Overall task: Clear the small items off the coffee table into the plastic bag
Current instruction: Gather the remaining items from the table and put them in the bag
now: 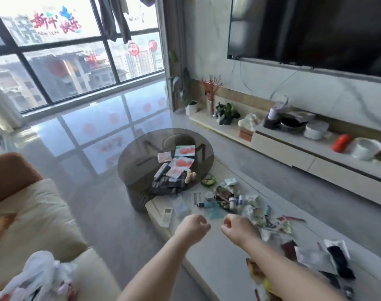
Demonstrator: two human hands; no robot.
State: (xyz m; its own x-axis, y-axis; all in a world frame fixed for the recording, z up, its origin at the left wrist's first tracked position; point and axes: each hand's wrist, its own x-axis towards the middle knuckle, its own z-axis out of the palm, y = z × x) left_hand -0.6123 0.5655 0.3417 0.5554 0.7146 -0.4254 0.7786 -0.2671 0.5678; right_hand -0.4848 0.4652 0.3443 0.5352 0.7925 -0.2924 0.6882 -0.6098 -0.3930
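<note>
The long white coffee table (pixel 209 263) is strewn with small items: little bottles and crumpled packets (pixel 235 200) at its far end, and dark and white wrappers (pixel 328 257) nearer me on the right. Both my arms reach out over the table. My left hand (pixel 193 224) and my right hand (pixel 231 223) hover side by side above the tabletop with fingers curled into loose fists, and nothing shows in either. A white plastic bag (pixel 39 276), partly filled, lies on the sofa at the lower left.
A white remote (pixel 167 216) lies at the table's far left corner. A round smoked-glass table (pixel 141 148) with boxes and booklets overlaps the far end. The cream sofa (pixel 33 213) stands at left, the TV console (pixel 293 153) at right.
</note>
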